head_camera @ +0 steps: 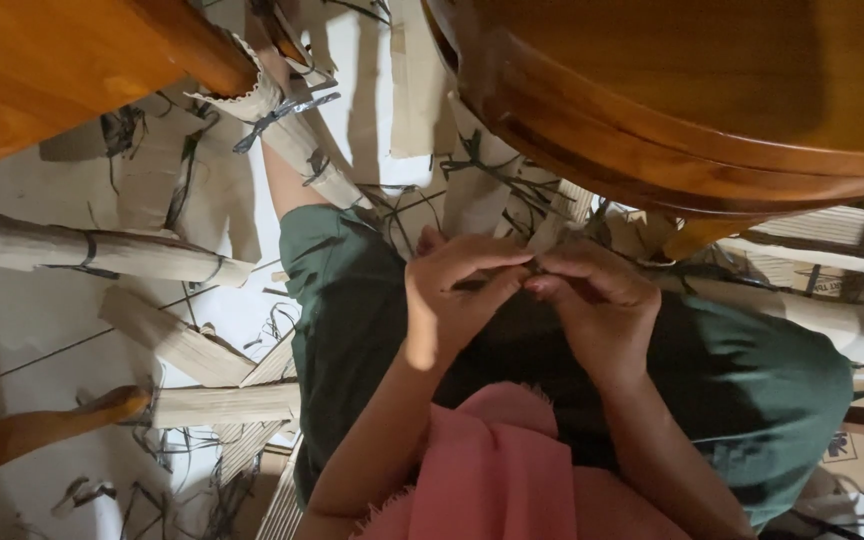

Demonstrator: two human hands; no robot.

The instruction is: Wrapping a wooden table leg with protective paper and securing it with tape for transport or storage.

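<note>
Two hands, left hand (452,295) and right hand (592,300), pinch one thin dark strip (534,266) together, below the round wooden table (672,110); cardboard rolls (102,250) lie left of that table.

left hand (452,300), right hand (592,305), fingertips pinched together, wrists bent

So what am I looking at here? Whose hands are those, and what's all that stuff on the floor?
The camera sits on a person's head and looks straight down, so you see their own lap. The left hand and the right hand meet in the middle, pinching a small dark strand between the fingertips; it is too small to tell more. They wear green shorts and a pink cloth. Around them the pale floor is littered with rolled cardboard pieces and thin dark strips. Above is the wooden table.
</note>
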